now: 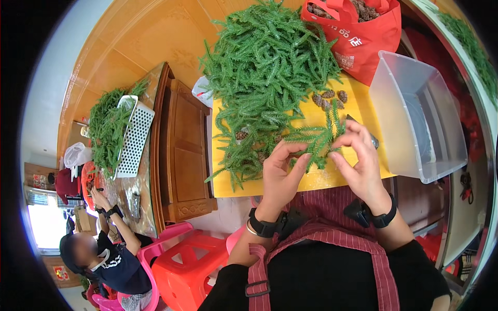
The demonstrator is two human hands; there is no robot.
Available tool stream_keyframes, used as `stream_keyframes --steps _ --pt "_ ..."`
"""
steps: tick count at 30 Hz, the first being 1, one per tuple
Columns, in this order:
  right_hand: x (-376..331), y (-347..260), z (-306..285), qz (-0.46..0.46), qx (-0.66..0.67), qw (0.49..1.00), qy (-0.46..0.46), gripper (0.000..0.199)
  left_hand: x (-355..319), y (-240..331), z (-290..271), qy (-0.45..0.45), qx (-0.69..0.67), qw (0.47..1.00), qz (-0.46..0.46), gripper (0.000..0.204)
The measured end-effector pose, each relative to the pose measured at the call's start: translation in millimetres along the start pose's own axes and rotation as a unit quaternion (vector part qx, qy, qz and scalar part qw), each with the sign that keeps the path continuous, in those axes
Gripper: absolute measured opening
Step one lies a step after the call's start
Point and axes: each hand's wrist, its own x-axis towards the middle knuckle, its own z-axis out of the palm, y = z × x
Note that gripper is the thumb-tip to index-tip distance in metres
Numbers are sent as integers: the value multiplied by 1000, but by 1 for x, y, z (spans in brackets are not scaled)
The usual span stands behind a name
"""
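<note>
Between my hands, over the front of the yellow table, is a green artificial pine sprig with several branches. My left hand pinches its left side between thumb and fingers. On its right side, my right hand closes thumb and fingertips on the sprig. A few brown pine cones lie just beyond it. A dark object, partly hidden by my right hand, rests on the table. A large heap of green pine sprigs covers the table's far and left parts.
A clear plastic bin stands at the right, with a red bag of pine cones behind it. Left are a wooden cabinet, a white perforated basket of sprigs and a red stool. Another person works there.
</note>
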Motion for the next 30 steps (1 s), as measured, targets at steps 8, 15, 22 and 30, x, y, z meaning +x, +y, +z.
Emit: stream_keyframes --steps 8,15,22,30 --pt "16 -13 -1 -78 -119 989 50 25 -1 -3 1 -39 -26 998 -46 17" --pt "19 -7 -6 52 75 996 -4 12 -2 1 -2 -71 -103 989 -77 16" --pt "16 10 0 112 165 980 -4 11 -3 2 -2 -77 -146 978 -124 24" --pt "13 19 9 133 260 956 10 16 -5 -1 0 -78 -172 972 -136 25"
